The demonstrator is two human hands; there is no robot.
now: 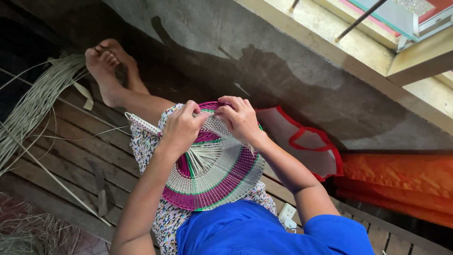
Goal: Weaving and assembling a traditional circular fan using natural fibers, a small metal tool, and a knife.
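A round woven fan (pixel 222 177) of white, magenta and green strips rests on my lap, its loose pale strips gathered at the centre. My left hand (pixel 181 127) grips the fan's upper left edge, fingers curled over the weave. My right hand (pixel 239 118) pinches the upper rim just beside it, fingers closed on the strips. Both hands almost touch at the top of the fan. My crossed bare feet (pixel 109 63) stretch out ahead on the wooden slats.
A bundle of pale reed strips (pixel 33 101) lies on the slatted wooden floor (pixel 71 156) at the left. A dark knife (pixel 100 184) lies on the slats. A white bag with red trim (pixel 306 144) and orange cloth (pixel 396 182) sit at the right by the concrete wall (pixel 283 61).
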